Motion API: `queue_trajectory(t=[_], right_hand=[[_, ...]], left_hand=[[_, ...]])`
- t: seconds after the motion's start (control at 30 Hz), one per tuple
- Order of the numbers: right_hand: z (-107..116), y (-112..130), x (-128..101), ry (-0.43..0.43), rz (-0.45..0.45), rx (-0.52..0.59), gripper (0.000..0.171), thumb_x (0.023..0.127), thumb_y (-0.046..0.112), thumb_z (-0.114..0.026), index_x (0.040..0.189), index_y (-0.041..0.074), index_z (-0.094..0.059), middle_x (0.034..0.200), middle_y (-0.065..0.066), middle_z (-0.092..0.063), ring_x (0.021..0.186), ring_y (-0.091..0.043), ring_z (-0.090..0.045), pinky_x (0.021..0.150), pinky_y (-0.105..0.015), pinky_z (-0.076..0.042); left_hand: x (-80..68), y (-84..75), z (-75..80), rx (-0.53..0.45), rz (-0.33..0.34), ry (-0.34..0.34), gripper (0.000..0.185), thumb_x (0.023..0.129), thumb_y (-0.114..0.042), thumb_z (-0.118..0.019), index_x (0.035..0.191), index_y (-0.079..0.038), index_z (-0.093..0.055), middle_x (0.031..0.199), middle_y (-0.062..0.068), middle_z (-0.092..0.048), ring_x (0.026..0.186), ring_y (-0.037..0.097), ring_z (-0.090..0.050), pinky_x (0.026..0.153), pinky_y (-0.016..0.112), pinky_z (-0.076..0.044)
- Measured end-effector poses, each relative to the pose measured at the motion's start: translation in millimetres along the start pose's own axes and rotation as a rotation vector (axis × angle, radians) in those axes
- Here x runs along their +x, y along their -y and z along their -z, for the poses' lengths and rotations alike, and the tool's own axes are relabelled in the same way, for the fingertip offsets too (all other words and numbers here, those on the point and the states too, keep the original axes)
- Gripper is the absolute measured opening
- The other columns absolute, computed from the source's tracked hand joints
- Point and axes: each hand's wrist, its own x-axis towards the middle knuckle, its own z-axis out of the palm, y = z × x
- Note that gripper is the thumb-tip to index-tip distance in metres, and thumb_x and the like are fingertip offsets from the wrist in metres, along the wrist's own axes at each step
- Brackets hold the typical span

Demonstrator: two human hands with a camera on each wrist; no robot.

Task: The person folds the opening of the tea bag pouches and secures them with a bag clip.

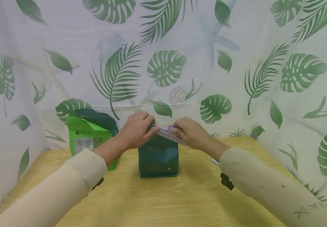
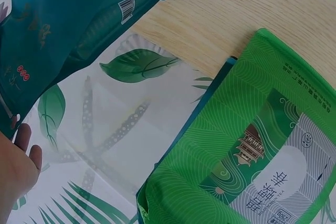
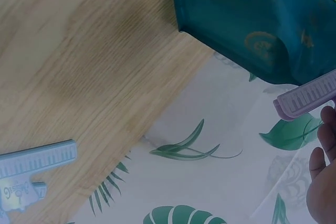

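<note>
A teal tea bag (image 1: 158, 162) stands upright in the middle of the table, its top edge between both hands. My left hand (image 1: 137, 130) pinches the bag's top left corner, near one end of a pale purple bag clip (image 1: 165, 133). That clip lies slantwise across the top of the bag, lower on the right. With thumb and fingers, my right hand (image 1: 191, 133) grips the clip towards its right end. In the right wrist view the ribbed clip end (image 3: 307, 96) juts past the bag's edge. Whether the clip is fastened cannot be made out.
Left of the teal bag stands a bright green tea bag (image 1: 75, 130) with a dark teal bag (image 1: 106, 119) behind it. A light blue bag clip (image 3: 39, 161) lies on the wooden table (image 1: 152, 201) at the right. A leaf-patterned sheet (image 1: 186, 78) hangs around the table.
</note>
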Motion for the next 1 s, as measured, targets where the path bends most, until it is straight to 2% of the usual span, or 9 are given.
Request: queue_trajectory(t=[0.23,0.43,0.7,0.9,1.0], right_hand=[[-2,6,7,-0.021,0.002,0.004,0.02,0.098,0.025,-0.062,0.095,0.006,-0.063,0.088,-0.005,-0.064,0.087,-0.022,-0.055,0.078,-0.038,-0.048],[-4,11,13,-0.039,0.008,0.002,0.019,0.099,0.025,-0.061,0.094,0.006,-0.063,0.086,-0.005,-0.061,0.084,-0.021,-0.053,0.076,-0.037,-0.047],[-4,15,16,0.002,-0.03,0.04,0.02,0.101,0.026,-0.058,0.097,0.006,-0.062,0.092,-0.006,-0.061,0.088,-0.021,-0.053,0.078,-0.038,-0.047],[-6,12,10,0.025,-0.044,0.096,0.025,0.104,0.029,-0.053,0.105,0.005,-0.06,0.098,-0.007,-0.06,0.093,-0.021,-0.055,0.083,-0.038,-0.049],[-7,9,6,0.02,-0.058,0.113,0.026,0.104,0.029,-0.054,0.109,0.004,-0.06,0.101,-0.008,-0.062,0.096,-0.022,-0.057,0.086,-0.04,-0.05]], left_hand=[[0.0,-0.1,0.6,-0.01,0.017,0.002,0.027,0.105,-0.037,-0.051,0.106,-0.012,-0.063,0.103,0.005,-0.06,0.101,0.026,-0.056,0.086,0.048,-0.044],[0.3,-0.1,0.2,-0.022,-0.009,-0.025,0.027,0.105,-0.034,-0.051,0.105,-0.009,-0.062,0.1,0.007,-0.06,0.098,0.027,-0.056,0.084,0.048,-0.045],[0.8,-0.4,1.7,-0.025,-0.003,-0.015,0.027,0.105,-0.034,-0.05,0.105,-0.01,-0.062,0.101,0.007,-0.06,0.097,0.026,-0.056,0.083,0.047,-0.045],[-2.5,1.4,6.6,0.008,0.004,-0.009,0.029,0.104,-0.038,-0.052,0.106,-0.011,-0.062,0.106,0.006,-0.061,0.098,0.025,-0.057,0.086,0.049,-0.044],[-7.5,5.5,8.2,0.009,0.019,-0.024,0.03,0.103,-0.039,-0.054,0.104,-0.01,-0.061,0.103,0.006,-0.059,0.093,0.025,-0.057,0.085,0.049,-0.044]])
